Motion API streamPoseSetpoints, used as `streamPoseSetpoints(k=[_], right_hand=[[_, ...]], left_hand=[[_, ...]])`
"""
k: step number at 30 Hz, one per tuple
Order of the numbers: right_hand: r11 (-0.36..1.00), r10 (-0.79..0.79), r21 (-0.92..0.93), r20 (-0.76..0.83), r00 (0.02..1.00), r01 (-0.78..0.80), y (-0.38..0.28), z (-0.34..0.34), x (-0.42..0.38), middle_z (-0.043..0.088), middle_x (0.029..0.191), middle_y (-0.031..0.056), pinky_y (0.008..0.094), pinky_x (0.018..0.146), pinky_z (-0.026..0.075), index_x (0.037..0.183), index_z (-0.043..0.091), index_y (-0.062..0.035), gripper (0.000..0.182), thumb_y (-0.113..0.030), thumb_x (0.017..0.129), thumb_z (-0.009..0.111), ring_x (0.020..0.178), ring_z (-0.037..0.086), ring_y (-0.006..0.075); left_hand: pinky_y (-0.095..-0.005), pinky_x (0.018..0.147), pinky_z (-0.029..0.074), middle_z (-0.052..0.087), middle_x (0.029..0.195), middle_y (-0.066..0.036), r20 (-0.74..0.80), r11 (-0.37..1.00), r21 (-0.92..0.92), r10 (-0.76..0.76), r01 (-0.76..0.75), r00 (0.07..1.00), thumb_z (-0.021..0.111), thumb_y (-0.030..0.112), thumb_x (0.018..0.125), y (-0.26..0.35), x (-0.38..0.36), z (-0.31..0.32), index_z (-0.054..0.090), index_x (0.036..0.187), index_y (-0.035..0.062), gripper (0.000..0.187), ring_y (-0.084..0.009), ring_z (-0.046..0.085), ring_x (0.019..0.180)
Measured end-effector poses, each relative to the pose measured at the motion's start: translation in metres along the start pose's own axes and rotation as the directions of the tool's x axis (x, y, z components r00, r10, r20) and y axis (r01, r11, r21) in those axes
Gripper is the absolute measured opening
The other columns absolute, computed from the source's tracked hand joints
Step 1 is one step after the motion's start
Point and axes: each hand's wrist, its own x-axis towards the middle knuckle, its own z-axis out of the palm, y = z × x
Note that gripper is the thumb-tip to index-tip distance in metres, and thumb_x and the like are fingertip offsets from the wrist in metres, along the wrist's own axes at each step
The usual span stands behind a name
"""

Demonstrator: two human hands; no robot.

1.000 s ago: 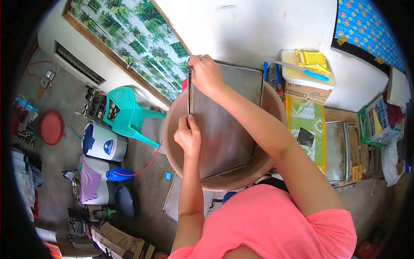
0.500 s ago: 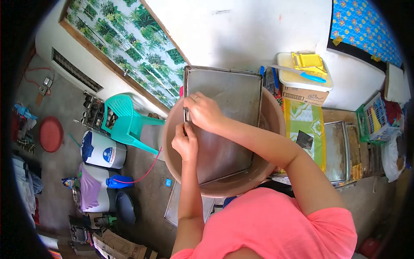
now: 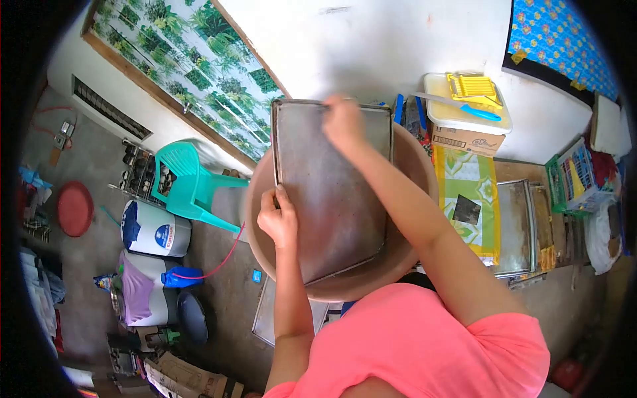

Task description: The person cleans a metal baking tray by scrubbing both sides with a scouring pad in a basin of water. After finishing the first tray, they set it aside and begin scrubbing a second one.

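A grey metal baking tray [image 3: 332, 199] stands tilted in a large brown plastic basin [image 3: 411, 166]. My left hand [image 3: 277, 219] grips the tray's left edge about halfway down. My right hand [image 3: 343, 123] is blurred with motion and rests near the tray's top edge; I cannot tell whether it holds something small. My arms reach forward from a pink shirt.
To the right lie a green and yellow cloth [image 3: 472, 199] with a dark scrub pad [image 3: 468, 209], more metal trays [image 3: 517, 229] and a white box [image 3: 464, 113] with a yellow tool on top. On the floor to the left stand a teal chair [image 3: 189, 182] and buckets.
My right hand has slid from the tray's left edge up and right to its top edge. The tray shifted slightly left. My left hand keeps its grip.
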Motion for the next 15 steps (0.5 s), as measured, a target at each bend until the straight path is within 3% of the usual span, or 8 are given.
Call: streamPoseSetpoints(k=[3, 5, 6, 8, 9, 11, 14, 15], right_hand=[[0.964, 0.230, -0.147, 0.047, 0.972, -0.221, 0.096, -0.029, -0.022, 0.063, 0.092, 0.0197, 0.0440, 0.083, 0.046, 0.092, 0.062, -0.0010, 0.019, -0.005, 0.073, 0.062, 0.092, 0.059, 0.0384], [0.878, 0.464, -0.156, 0.037, 0.885, -0.453, 0.146, -0.049, -0.044, 0.063, 0.104, 0.0214, 0.0407, 0.088, 0.046, 0.103, 0.060, -0.0022, 0.030, -0.015, 0.078, 0.068, 0.101, 0.060, 0.0362], [0.791, 0.595, -0.186, 0.016, 0.803, -0.583, 0.162, -0.055, -0.052, 0.063, 0.107, 0.0182, 0.0393, 0.088, 0.047, 0.112, 0.058, -0.0031, 0.038, -0.014, 0.077, 0.069, 0.101, 0.061, 0.0314], [0.536, 0.784, 0.133, 0.288, 0.550, -0.833, 0.207, -0.057, -0.063, 0.063, 0.110, 0.0122, 0.0356, 0.086, 0.048, 0.119, 0.056, -0.0024, 0.044, -0.011, 0.077, 0.068, 0.099, 0.061, 0.0227], [0.464, 0.744, 0.220, 0.430, 0.512, -0.858, 0.197, -0.068, -0.062, 0.063, 0.108, 0.0111, 0.0342, 0.084, 0.048, 0.120, 0.056, -0.0016, 0.044, -0.010, 0.078, 0.067, 0.097, 0.061, 0.0202], [0.275, 0.581, 0.359, 0.677, 0.452, -0.892, 0.151, -0.102, -0.045, 0.063, 0.106, 0.0091, 0.0314, 0.080, 0.049, 0.121, 0.055, -0.0001, 0.045, -0.008, 0.078, 0.067, 0.094, 0.061, 0.0151], [0.514, 0.585, 0.328, 0.541, 0.604, -0.792, 0.140, -0.114, -0.035, 0.065, 0.098, 0.0074, 0.0286, 0.076, 0.050, 0.120, 0.056, 0.0004, 0.041, -0.007, 0.080, 0.065, 0.088, 0.061, 0.0120], [0.610, 0.520, 0.404, 0.445, 0.729, -0.682, 0.122, -0.121, -0.031, 0.065, 0.090, 0.0049, 0.0266, 0.072, 0.050, 0.113, 0.060, -0.0007, 0.034, -0.008, 0.080, 0.066, 0.081, 0.061, 0.0107]], left_hand=[[-0.0411, 0.053, 0.043, 0.059, 0.061, -0.016, 0.020, 1.000, 0.000, -0.021, 0.021, 1.000, 0.061, 0.025, 0.090, -0.013, 0.007, 0.005, 0.064, 0.078, 0.0020, 0.026, -0.0320, 0.056, 0.052], [-0.0394, 0.053, 0.042, 0.057, 0.060, -0.014, 0.032, 0.999, 0.023, -0.028, 0.027, 0.999, 0.061, 0.024, 0.090, -0.022, 0.011, 0.010, 0.062, 0.076, 0.0003, 0.027, -0.0266, 0.054, 0.052], [-0.0387, 0.052, 0.041, 0.056, 0.059, -0.013, 0.065, 0.998, -0.011, -0.066, 0.067, 0.996, 0.061, 0.023, 0.090, -0.025, 0.012, 0.012, 0.062, 0.075, -0.0004, 0.028, -0.0244, 0.052, 0.051], [-0.0374, 0.051, 0.039, 0.054, 0.056, -0.011, 0.125, 0.987, -0.080, -0.132, 0.143, 0.983, 0.061, 0.022, 0.091, -0.031, 0.018, 0.016, 0.061, 0.074, -0.0017, 0.029, -0.0199, 0.048, 0.050], [-0.0334, 0.049, 0.036, 0.049, 0.054, -0.005, 0.155, 0.966, -0.175, -0.164, 0.190, 0.974, 0.060, 0.021, 0.092, -0.051, 0.019, 0.025, 0.059, 0.072, -0.0022, 0.031, -0.0130, 0.041, 0.051], [-0.0312, 0.049, 0.035, 0.048, 0.054, -0.003, 0.163, 0.950, -0.251, -0.148, 0.186, 0.975, 0.060, 0.021, 0.092, -0.054, 0.021, 0.028, 0.058, 0.071, -0.0020, 0.032, -0.0111, 0.039, 0.051], [-0.0285, 0.049, 0.033, 0.046, 0.056, 0.001, 0.066, 0.931, -0.346, -0.097, 0.114, 0.993, 0.059, 0.021, 0.093, -0.055, 0.026, 0.035, 0.056, 0.070, -0.0020, 0.033, -0.0085, 0.038, 0.054], [-0.0277, 0.049, 0.033, 0.046, 0.058, 0.002, 0.018, 0.925, -0.372, -0.082, 0.082, 0.997, 0.059, 0.021, 0.094, -0.056, 0.027, 0.038, 0.056, 0.070, -0.0020, 0.033, -0.0077, 0.038, 0.055]])
